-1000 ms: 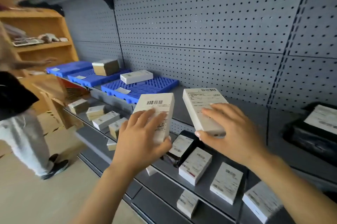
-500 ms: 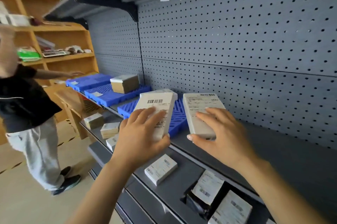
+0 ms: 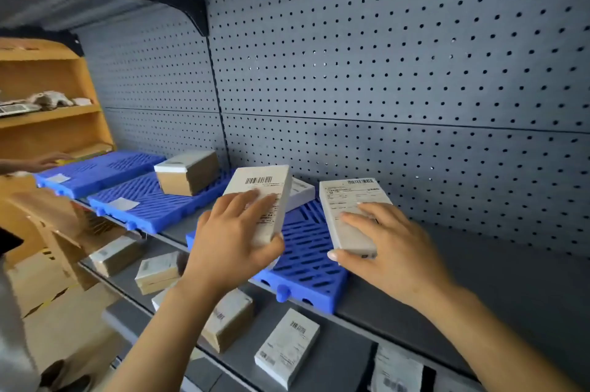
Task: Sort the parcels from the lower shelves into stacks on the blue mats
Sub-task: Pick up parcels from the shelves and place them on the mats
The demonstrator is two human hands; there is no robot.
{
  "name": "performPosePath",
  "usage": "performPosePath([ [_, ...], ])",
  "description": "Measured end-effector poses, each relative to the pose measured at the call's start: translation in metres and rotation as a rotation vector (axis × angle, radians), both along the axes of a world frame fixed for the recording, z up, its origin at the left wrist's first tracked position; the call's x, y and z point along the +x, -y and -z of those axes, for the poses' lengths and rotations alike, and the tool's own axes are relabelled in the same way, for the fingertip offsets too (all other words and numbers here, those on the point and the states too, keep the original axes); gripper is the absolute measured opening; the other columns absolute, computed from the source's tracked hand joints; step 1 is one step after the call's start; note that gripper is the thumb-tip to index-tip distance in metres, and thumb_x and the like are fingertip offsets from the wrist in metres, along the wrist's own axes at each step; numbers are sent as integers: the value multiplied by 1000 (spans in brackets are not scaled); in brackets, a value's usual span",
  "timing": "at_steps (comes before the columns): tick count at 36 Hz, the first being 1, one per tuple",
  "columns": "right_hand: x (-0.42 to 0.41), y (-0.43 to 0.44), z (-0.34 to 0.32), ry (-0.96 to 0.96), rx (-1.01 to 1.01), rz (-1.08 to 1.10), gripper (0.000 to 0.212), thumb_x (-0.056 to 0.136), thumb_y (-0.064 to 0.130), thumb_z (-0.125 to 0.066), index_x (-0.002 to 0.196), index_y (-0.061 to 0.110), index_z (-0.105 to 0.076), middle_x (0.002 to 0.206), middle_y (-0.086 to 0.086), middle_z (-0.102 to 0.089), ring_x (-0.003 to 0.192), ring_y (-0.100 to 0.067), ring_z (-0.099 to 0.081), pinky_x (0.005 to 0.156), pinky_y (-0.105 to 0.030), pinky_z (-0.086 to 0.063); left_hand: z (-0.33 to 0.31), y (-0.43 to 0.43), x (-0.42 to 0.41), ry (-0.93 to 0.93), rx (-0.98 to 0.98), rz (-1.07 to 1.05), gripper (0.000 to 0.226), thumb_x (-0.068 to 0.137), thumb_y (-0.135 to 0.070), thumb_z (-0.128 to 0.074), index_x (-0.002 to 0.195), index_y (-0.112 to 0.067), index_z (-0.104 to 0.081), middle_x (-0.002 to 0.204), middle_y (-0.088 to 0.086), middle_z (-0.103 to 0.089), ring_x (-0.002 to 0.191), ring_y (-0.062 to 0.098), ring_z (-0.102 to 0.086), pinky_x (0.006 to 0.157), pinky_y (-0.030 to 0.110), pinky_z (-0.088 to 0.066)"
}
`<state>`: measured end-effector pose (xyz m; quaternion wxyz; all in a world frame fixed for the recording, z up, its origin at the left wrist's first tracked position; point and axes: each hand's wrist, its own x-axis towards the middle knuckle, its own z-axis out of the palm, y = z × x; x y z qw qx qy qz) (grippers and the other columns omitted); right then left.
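Although the white parcel (image 3: 301, 195) lying on the nearest blue mat (image 3: 306, 259) is largely hidden, two labelled white boxes are seen gripped above that mat, one (image 3: 261, 203) by the left hand (image 3: 231, 244), the other (image 3: 349, 216) by the right hand (image 3: 388, 251), fingers curled over their tops.

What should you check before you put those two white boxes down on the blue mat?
1. Left hand grips its white parcel: ok.
2. Right hand grips its white parcel: ok.
3. Nearest blue mat has bare space: ok.
4. White parcel already on that mat sits clear at the back: ok.
5. Labels face up for reading: ok.
6. Which stack each belongs to: cannot tell.
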<state>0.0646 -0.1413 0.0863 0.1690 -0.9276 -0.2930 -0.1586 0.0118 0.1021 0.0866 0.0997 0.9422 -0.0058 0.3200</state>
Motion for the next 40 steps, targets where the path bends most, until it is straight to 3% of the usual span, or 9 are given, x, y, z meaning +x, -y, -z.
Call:
performPosePath([
  [4, 12, -31, 4, -61, -42, 90, 70, 82, 75, -40, 144, 45, -30, 151, 17, -22, 139, -4, -14, 107, -30, -24, 3, -36, 24, -5, 26, 85, 63, 73, -59, -47, 128, -29, -60, 131, -2, -57, 121, 27, -50, 86, 50, -47],
  [15, 41, -78, 28, -127, -96, 257, 70, 82, 76, -42, 143, 41, -36, 148, 14, -30, 137, -6, -21, 105, -32, -31, 8, -102, 79, -57, 86, 276, 67, 73, -61, -46, 130, -28, -58, 132, -1, -57, 121, 28, -50, 88, 51, -47],
  [20, 47, -83, 37, -86, -74, 305, 81, 71, 81, -26, 137, 39, -47, 140, 12, -42, 131, -9, -32, 101, -35, -38, 7, -108, 95, -71, 62, 332, 67, 72, -61, -45, 130, -30, -58, 134, -3, -56, 124, 25, -48, 89, 52, -45],
  [30, 48, -87, 36, -111, -84, 346, 83, 68, 81, -23, 138, 42, -43, 140, 17, -38, 130, -3, -28, 102, -32, -35, 9, -108, 126, -244, 150, 351, 83, 67, -71, -22, 142, -39, -41, 148, -11, -37, 137, 14, -27, 103, 44, -32],
  [40, 56, -94, 32, -137, -126, 376, 86, 64, 80, -14, 140, 46, -36, 144, 20, -32, 132, -2, -23, 102, -31, -22, 5, -102, 142, -314, 213, 362, 88, 63, -73, -12, 143, -42, -32, 146, -16, -37, 135, 10, -27, 103, 41, -30],
])
